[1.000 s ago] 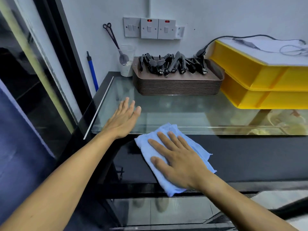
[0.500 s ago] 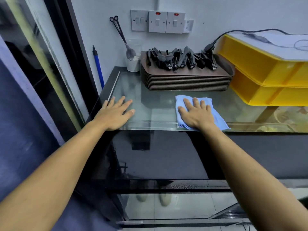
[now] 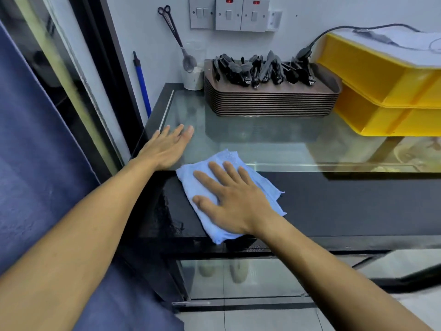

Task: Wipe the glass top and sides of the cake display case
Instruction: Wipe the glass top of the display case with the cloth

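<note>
The cake display case has a clear glass top [image 3: 262, 139] and a dark front pane [image 3: 334, 206] below it. A light blue cloth [image 3: 205, 173] lies over the front edge and down the dark pane. My right hand [image 3: 229, 199] presses flat on the cloth with straight, spread fingers. Flat on the near left corner of the glass top lies my left hand [image 3: 167, 146], fingers straight, holding nothing.
A stack of brown trays [image 3: 269, 103] with several black tongs [image 3: 262, 70] sits at the back of the top. Yellow bins [image 3: 393, 96] stand at the right, a white cup [image 3: 193, 75] with a spoon at the back left. A blue handle [image 3: 143, 87] leans in the corner.
My right hand has drawn the cloth from the glass top toward me and to the left, down over the front edge onto the dark pane. The left hand stays on the top's left corner.
</note>
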### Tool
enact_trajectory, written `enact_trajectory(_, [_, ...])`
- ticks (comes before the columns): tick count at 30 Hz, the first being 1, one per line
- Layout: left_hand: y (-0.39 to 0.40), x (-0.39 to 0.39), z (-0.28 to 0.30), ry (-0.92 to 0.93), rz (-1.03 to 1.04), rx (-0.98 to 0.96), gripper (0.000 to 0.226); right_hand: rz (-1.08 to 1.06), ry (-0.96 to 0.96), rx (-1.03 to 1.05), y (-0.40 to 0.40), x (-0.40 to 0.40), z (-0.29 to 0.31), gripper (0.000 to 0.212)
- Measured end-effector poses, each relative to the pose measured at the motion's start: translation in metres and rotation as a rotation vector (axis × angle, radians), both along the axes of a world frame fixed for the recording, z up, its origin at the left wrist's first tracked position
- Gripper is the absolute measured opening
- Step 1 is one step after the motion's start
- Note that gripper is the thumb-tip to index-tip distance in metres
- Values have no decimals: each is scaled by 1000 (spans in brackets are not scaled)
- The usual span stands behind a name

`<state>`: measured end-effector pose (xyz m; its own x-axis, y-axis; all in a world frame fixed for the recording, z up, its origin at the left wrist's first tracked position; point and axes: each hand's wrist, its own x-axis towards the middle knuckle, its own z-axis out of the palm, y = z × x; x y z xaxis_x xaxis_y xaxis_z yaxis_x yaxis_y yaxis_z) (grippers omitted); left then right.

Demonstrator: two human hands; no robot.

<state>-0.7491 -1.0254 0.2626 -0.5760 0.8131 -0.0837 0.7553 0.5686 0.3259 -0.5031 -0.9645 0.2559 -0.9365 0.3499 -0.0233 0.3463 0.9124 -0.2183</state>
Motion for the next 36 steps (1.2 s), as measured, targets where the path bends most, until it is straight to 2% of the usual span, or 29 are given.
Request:
enact_trajectory(1, [0,1,0,3,-6,3,99,-17,-5,-5,4,19,2,70])
enact_trajectory(5, [-1,2,-1,33,-22,-24,75,-176,-42,-8,41,77,6,79])
enact_trajectory(10, [3,0,-6,71,-21,-53,79,-400,-91,16,124,109,7,78])
enact_trajectory(14, [4,0,-9,86,-11,-48,76,-570,-82,52,181,70,3,71])
enact_trajectory(19, [8,1,-9,100,-5,-60,74,-703,-52,13,194,-21,4,73])
enact_trajectory(28, [9,1,-7,87,1,-52,73,-564,-40,-17,140,-120,3,73])
enact_trajectory(32, [7,0,-4,35,2,-19,68,-410,-31,-2,108,-133,1,72])
enact_trajectory(36, [5,-1,-4,-10,27,19,66,-243,-4,-3,78,-113,-2,70])
